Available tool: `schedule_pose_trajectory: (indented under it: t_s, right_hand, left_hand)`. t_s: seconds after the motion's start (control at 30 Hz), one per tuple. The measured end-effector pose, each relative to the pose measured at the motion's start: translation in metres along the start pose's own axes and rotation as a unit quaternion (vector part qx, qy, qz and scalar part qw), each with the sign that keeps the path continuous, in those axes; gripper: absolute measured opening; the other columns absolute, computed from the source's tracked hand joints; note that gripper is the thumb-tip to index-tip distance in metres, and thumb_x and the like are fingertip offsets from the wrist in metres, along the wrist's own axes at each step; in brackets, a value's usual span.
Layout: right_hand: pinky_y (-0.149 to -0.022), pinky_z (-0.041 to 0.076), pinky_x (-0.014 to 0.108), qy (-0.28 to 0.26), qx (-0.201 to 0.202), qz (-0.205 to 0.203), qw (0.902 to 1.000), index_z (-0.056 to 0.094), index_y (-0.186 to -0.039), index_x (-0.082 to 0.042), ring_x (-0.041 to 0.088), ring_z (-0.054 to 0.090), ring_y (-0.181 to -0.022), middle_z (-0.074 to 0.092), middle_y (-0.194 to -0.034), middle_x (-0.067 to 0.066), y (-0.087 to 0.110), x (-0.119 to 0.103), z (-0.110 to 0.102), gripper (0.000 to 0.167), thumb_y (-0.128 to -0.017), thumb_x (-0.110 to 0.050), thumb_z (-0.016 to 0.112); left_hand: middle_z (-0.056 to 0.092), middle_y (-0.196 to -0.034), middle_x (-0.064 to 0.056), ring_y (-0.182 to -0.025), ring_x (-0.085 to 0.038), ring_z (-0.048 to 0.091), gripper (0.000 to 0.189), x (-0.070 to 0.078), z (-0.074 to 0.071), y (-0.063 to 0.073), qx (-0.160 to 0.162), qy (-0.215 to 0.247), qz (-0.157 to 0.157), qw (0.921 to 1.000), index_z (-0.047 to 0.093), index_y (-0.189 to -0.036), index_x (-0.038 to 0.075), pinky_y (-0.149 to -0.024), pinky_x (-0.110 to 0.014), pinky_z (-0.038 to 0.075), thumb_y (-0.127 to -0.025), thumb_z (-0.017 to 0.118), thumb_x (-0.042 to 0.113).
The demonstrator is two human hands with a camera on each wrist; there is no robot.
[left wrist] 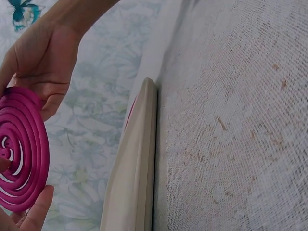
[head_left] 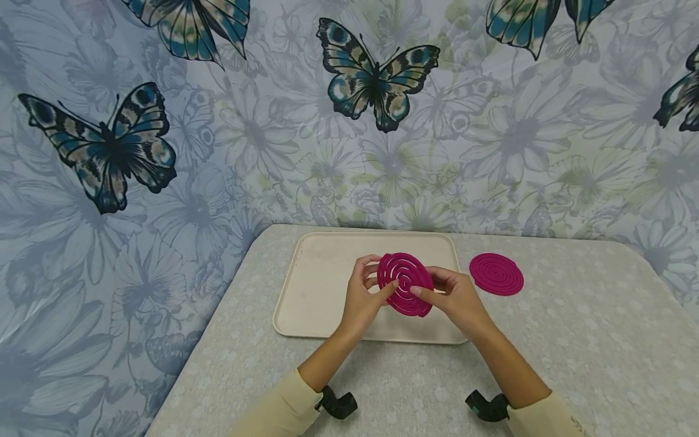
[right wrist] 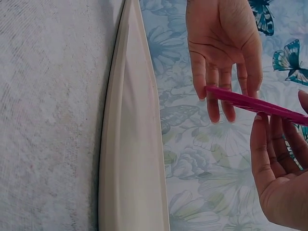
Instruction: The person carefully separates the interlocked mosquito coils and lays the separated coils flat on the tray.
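Above the tray, both hands hold a magenta round spiral coaster point(head_left: 405, 297) tilted up, its flat face toward the head camera. My left hand point(head_left: 363, 295) pinches its left side, with the thumb on the face near the middle and the fingers behind. On the other side, my right hand point(head_left: 457, 300) grips the edge between thumb and fingers. Edge-on in the right wrist view, the coaster point(right wrist: 255, 103) looks thin. Gaps show between its rings in the left wrist view. A second, similar magenta spiral coaster point(head_left: 496, 274) lies flat on the table, right of the tray.
A cream rectangular tray point(head_left: 322, 285) lies on the table point(head_left: 579, 328), which has a pale patterned cover. Behind stands a wall covering point(head_left: 415, 170) printed with flowers and butterflies. Dark wrist devices point(head_left: 338, 405) sit at both sleeve cuffs.
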State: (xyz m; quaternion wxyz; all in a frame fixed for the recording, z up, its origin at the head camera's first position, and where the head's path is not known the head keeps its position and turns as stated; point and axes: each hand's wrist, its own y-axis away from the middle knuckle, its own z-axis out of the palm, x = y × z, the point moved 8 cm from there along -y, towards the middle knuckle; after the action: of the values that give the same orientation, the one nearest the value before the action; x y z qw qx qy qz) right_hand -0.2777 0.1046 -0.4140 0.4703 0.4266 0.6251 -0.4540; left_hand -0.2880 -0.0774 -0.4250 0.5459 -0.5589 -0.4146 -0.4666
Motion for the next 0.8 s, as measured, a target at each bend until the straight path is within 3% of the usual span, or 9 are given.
schedule_pose_trajectory:
  t_s: [0.17, 0.27, 0.4, 0.53, 0.8]
  right_hand:
    - [-0.083, 0.062, 0.03, 0.004, -0.006, -0.008, 0.9999, 0.066, -0.129, -0.001, 0.02, 0.069, -0.101, 0.071, -0.118, 0.016, -0.0007, 0.0002, 0.0005, 0.04, -0.095, -0.021, 0.074]
    - [-0.082, 0.062, 0.03, -0.01, -0.015, -0.017, 0.9997, 0.064, -0.13, 0.004, 0.017, 0.069, -0.1, 0.071, -0.117, 0.017, -0.0013, -0.0002, 0.0004, 0.038, -0.104, -0.023, 0.06]
    - [-0.083, 0.061, 0.03, -0.051, -0.025, -0.016, 0.9982, 0.061, -0.131, 0.007, 0.015, 0.068, -0.104, 0.072, -0.117, 0.007, -0.003, 0.0018, 0.0002, 0.046, -0.11, -0.03, 0.045]
    - [-0.083, 0.061, 0.031, -0.083, -0.029, -0.009, 0.9961, 0.06, -0.13, 0.009, 0.015, 0.068, -0.101, 0.073, -0.112, -0.001, -0.0033, 0.0047, 0.0, 0.038, -0.106, -0.021, 0.053]
    - [-0.083, 0.061, 0.031, -0.111, -0.033, -0.011, 0.9932, 0.063, -0.127, 0.006, 0.016, 0.068, -0.099, 0.073, -0.108, 0.001, -0.0034, 0.0065, 0.0013, 0.031, -0.1, -0.009, 0.063]
  left_hand:
    - [0.058, -0.125, -0.016, -0.1, -0.03, 0.067, 0.056, -0.0076, -0.0035, -0.0025, 0.015, 0.003, 0.003, 0.9999, 0.044, -0.132, 0.008, -0.064, -0.046, 0.063, -0.087, 0.078, 0.001]
    - [0.058, -0.124, -0.013, -0.102, -0.029, 0.067, 0.055, -0.0083, -0.005, -0.003, 0.018, 0.003, 0.007, 0.9998, 0.044, -0.127, 0.009, -0.063, -0.044, 0.064, -0.087, 0.08, 0.005]
    - [0.059, -0.122, -0.012, -0.103, -0.029, 0.069, 0.053, -0.0071, -0.0059, -0.0027, 0.023, 0.002, 0.003, 0.9997, 0.043, -0.123, 0.008, -0.061, -0.043, 0.064, -0.086, 0.081, 0.007]
    - [0.061, -0.12, -0.013, -0.1, -0.028, 0.07, 0.052, -0.007, -0.0061, -0.0021, 0.026, -0.003, -0.002, 0.9997, 0.043, -0.122, 0.007, -0.061, -0.044, 0.064, -0.086, 0.081, 0.007]
    - [0.058, -0.12, -0.014, -0.095, -0.028, 0.067, 0.053, -0.0062, -0.0068, -0.0031, 0.026, -0.01, 0.011, 0.9996, 0.045, -0.124, 0.008, -0.063, -0.049, 0.063, -0.086, 0.081, 0.008]
